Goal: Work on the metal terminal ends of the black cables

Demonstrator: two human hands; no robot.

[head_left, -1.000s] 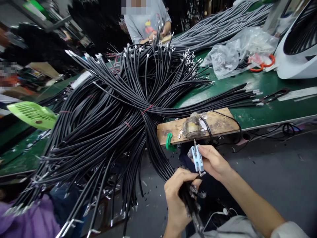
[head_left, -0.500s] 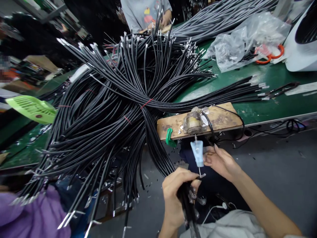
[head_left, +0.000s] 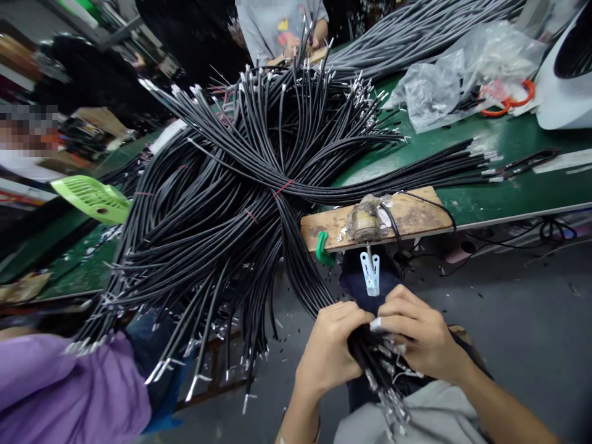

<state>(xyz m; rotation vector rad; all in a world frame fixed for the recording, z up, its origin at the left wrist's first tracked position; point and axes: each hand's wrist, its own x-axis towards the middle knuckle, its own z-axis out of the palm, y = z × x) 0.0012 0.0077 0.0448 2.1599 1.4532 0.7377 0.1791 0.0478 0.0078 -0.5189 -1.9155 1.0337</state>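
Note:
My left hand (head_left: 329, 353) is wrapped round a bunch of black cables (head_left: 370, 364) with metal-tipped ends that hangs down toward my lap. My right hand (head_left: 419, 338) is closed on the same bunch from the right, fingertips meeting the left hand. The cables run up into a large fanned bundle of black cables (head_left: 240, 185) tied with red bands on the green table (head_left: 509, 191). A light blue clip tool (head_left: 370, 271) hangs free under a wooden board (head_left: 416, 217), just above my hands.
A green clamp (head_left: 322, 248) holds the board to the table edge. Clear plastic bags (head_left: 444, 80) and orange-handled scissors (head_left: 509, 98) lie at back right. A green plastic piece (head_left: 92, 198) sits at left. Another person in a grey shirt (head_left: 277, 28) works across the table.
My right hand let go of the blue clip tool, which now hangs under the board, and moved down onto the cable bunch beside my left hand.

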